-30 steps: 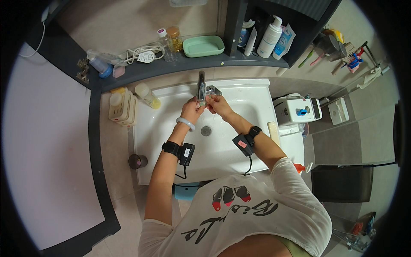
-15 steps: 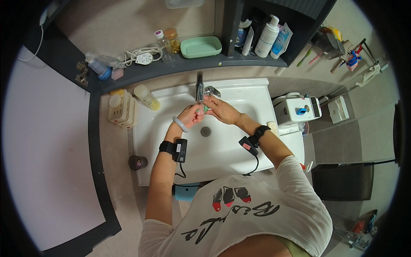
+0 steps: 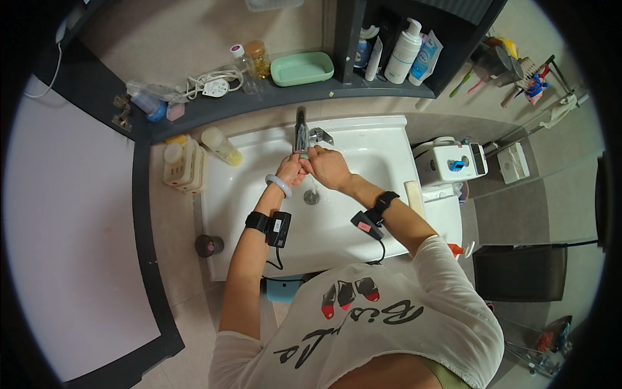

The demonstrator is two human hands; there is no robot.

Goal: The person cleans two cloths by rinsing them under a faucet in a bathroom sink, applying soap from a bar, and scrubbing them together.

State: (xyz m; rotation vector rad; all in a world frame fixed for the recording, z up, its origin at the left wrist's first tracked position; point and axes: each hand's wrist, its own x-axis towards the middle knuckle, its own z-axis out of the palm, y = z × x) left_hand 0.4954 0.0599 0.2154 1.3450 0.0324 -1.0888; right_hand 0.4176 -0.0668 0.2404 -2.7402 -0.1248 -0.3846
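Under the spout of the chrome faucet [image 3: 300,133] my two hands meet over the white sink [image 3: 259,194]. A small pale green thing [image 3: 304,156] shows between them; its kind is mostly hidden by fingers. My left hand [image 3: 291,170], with a pale bangle [image 3: 278,184] at the wrist, is closed around it from the left. My right hand [image 3: 329,168] curls over it from the right with bent fingers. Water runs down below the hands near the round drain [image 3: 311,197].
A grey shelf [image 3: 259,102] above the sink bears a green soap dish [image 3: 302,69], bottles and a coiled white cable [image 3: 210,83]. A yellowish bottle [image 3: 221,146] stands at the sink's back left, a dark cup [image 3: 208,246] at its front left. A white appliance [image 3: 444,163] sits right.
My hands have shifted slightly up toward the spout and closed further over the green thing, so less of it shows. Falling water is now visible by the drain.
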